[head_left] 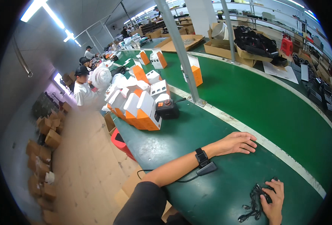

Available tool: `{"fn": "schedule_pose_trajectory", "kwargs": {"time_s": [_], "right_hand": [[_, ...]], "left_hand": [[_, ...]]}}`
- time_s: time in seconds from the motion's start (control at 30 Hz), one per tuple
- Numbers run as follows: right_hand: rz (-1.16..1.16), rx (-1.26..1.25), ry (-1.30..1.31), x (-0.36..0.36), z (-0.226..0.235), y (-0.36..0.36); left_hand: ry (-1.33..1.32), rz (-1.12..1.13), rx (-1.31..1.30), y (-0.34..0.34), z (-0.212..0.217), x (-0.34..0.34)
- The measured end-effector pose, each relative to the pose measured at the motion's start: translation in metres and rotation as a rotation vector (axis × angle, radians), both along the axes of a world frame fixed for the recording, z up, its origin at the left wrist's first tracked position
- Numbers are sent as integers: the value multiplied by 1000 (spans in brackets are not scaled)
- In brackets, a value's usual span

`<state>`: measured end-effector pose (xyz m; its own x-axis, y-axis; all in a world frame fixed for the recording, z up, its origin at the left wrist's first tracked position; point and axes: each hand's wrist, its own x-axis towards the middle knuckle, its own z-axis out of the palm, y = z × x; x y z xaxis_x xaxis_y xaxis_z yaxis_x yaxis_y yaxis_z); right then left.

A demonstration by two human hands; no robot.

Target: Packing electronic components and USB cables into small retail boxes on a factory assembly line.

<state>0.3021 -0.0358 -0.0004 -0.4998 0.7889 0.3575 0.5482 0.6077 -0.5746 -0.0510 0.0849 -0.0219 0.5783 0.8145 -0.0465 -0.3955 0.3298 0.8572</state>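
Hands first: your left hand (pixel 236 143) lies flat, palm down and fingers spread loosely on the green bench top (pixel 226 187), gripping nothing, its fingertips just reaching the pale stripe (pixel 286 155) that runs along the bench; a black wristband (pixel 201 156) sits on that wrist, and a small dark grey device (pixel 206 168) with a thin cable rests against the forearm just below it. Your right hand (pixel 273 198) is low at the near edge, fingers curled and pressing on a tangle of black straps (pixel 255 200); whether it truly pinches them or only rests on top you cannot tell from this angle. The straps lie directly under and to the left of that hand, their loose ends trailing toward you and leftward, so the long run of the bundle points back at your body; your right hand is plainly the nearer one, the left well apart up the bench. Farther up stand orange-and-white cartons (pixel 138 108) and a black boxy unit (pixel 167 108) beside a metal post (pixel 181 52).
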Motion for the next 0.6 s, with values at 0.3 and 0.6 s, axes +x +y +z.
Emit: {"fn": "schedule_pose_trajectory", "kwargs": {"time_s": [0.3, 0.6], "right_hand": [[-19, -53, 154, 0, -8, -1], [-4, 47, 125, 4, -12, 4]], "left_hand": [[15, -11, 24, 2, 0, 0], [26, -15, 40, 1, 0, 0]]}}
